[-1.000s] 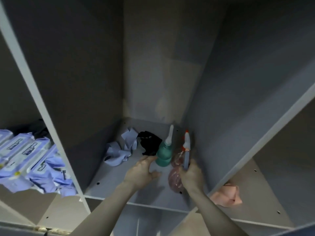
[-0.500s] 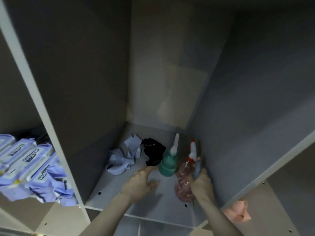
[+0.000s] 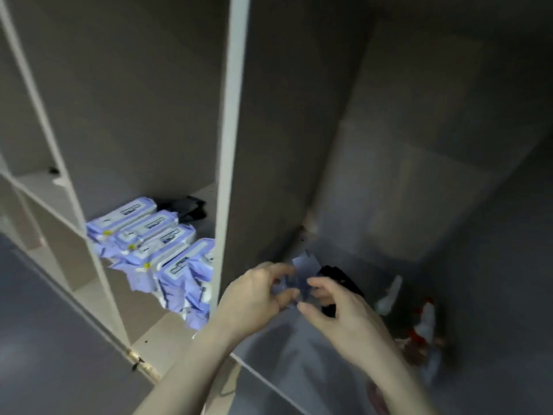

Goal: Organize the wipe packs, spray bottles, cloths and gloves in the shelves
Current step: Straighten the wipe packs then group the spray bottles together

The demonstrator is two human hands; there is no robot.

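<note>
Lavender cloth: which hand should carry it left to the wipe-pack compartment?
Left hand, probably. It pinches the lavender cloth and sits beside the divider bordering the wipe packs; the right hand would have to cross over.

Bare shelf floor (image 3: 287, 354) before spray bottles (image 3: 425, 324)

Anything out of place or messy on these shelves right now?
Yes. A black bundle, maybe gloves, lies behind the purple wipe packs in the left compartment. The front pack overhangs the shelf edge. Both hands hold a crumpled lilac cloth.
</note>
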